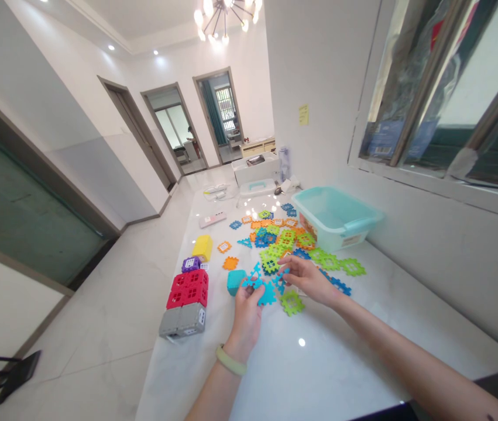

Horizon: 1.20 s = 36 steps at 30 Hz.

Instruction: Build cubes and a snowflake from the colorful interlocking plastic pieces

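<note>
My left hand (pixel 247 313) is closed on joined light-blue interlocking tiles (pixel 267 294), which have toothed edges and a triangular part on top. Just to its right, my right hand (pixel 305 277) pinches another light-blue tile (pixel 280 283), partly covered by the fingers. Whether that tile touches the joined ones I cannot tell. A turquoise cube (pixel 235 282) sits beside my left hand. Under my right hand lies a lime-green square tile (pixel 292 303). Behind both hands spreads a pile of loose green tiles (pixel 275 255), mixed with orange and blue ones.
Along the table's left side stand grey blocks (pixel 182 320), red blocks (pixel 188 289), a purple cube (pixel 191 264) and a yellow block (pixel 202 248). A mint-coloured bin (pixel 340 225) stands by the wall. Farther back are a pink box (pixel 212 220) and a pale lid (pixel 257 187).
</note>
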Motion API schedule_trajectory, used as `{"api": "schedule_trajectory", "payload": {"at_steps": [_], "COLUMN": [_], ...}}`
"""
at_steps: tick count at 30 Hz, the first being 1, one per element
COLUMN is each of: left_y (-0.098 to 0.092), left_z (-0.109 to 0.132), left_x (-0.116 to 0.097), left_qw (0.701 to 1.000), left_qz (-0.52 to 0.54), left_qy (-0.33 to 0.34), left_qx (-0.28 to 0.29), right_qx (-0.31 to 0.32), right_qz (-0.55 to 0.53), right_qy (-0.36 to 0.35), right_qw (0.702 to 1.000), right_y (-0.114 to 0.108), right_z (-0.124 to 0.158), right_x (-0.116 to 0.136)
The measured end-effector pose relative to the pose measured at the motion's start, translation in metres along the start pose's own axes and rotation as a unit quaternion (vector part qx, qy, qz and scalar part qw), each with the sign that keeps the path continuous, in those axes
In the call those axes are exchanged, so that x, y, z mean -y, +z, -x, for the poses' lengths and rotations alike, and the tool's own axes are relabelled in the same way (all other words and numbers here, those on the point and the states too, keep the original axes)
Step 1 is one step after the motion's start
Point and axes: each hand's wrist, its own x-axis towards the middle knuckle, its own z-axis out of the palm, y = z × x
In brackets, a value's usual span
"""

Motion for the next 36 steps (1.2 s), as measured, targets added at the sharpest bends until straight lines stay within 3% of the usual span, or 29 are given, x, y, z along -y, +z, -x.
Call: {"api": "schedule_trajectory", "payload": {"at_steps": [5, 14, 20, 36], "left_y": [0.001, -0.002, -0.002, -0.005], "left_z": [-0.001, -0.007, -0.006, -0.007], "left_x": [-0.007, -0.025, -0.021, -0.012], "left_qw": [1.000, 0.997, 0.996, 0.996], "left_qz": [0.008, 0.027, 0.031, -0.012], "left_qy": [0.015, 0.062, 0.075, 0.078], "left_qx": [-0.005, -0.025, -0.024, -0.051], "right_qx": [-0.018, 0.023, 0.030, -0.016], "right_qz": [0.028, -0.015, -0.030, -0.041], "right_qy": [0.000, 0.050, 0.043, 0.020], "right_qw": [0.999, 0.998, 0.998, 0.999], "right_y": [0.001, 0.023, 0.037, 0.043], "right_z": [0.002, 0.012, 0.014, 0.015], "right_x": [0.006, 0.007, 0.007, 0.005]}}
